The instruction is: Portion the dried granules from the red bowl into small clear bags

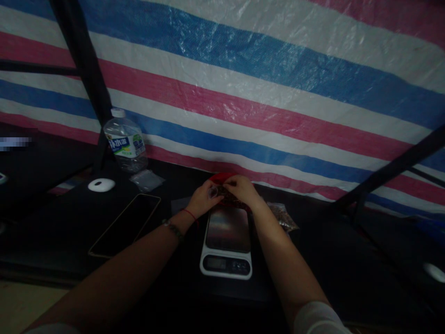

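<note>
Striped tarp backs the dark tabletop (52,232); beyond the kitchen scale (227,243), fingers of my left hand (203,199) and right hand (243,190) pinch a small clear bag (227,195).

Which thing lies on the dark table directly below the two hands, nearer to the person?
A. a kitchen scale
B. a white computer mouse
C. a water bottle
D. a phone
A. The kitchen scale sits just below the left hand and the right hand; the water bottle, mouse and phone all lie off to the left.
</note>
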Motion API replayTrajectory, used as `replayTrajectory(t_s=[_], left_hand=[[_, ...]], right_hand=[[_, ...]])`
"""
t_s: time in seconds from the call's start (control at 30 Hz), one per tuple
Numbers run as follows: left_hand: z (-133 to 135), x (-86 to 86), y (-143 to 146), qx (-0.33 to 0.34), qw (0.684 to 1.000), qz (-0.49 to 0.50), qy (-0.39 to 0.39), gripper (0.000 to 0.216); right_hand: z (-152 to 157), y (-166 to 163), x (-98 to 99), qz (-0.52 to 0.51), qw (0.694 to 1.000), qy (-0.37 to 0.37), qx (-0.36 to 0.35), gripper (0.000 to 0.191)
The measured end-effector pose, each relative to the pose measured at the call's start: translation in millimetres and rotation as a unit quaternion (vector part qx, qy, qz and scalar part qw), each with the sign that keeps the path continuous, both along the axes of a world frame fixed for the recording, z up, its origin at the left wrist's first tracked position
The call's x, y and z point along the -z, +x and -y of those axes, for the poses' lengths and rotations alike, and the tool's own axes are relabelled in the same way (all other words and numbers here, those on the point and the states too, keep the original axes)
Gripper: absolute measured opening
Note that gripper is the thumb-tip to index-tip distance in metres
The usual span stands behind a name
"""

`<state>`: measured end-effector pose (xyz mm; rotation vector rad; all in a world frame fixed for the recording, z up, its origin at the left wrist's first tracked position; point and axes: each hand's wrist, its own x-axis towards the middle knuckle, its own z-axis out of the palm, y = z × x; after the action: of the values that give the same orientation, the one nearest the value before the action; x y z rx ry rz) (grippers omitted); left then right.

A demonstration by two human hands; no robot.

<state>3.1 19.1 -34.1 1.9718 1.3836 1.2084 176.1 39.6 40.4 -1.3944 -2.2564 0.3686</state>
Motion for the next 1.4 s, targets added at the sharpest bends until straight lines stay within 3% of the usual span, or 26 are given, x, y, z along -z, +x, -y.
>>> replayTrajectory(t_s=[0.47,0.87,1.13,1.4], left_hand=[[1.3,-1.7,0.8,-0.009,1.0,0.011,0.014,0.031],[-0.2,-1.6,-0.9,-0.007,1.0,0.024,0.016,0.034],[0.7,-1.7,-1.6,-0.009,0.999,0.033,0.025,0.035],[2.8,-3.5,-2.1,0.02,0.996,0.06,0.068,0.045]], right_hand=[[8.8,-6.0,-1.6,-0.043,0.995,0.033,-0.084,0.011],[3.5,2.0,-3.9,-0.074,0.995,0.033,-0.053,0.025],[0.9,0.7,0.2,-0.081,0.997,0.01,0.0,0.019],[4.8,-5.5,0.1,-0.054,0.998,0.026,0.005,0.012]])
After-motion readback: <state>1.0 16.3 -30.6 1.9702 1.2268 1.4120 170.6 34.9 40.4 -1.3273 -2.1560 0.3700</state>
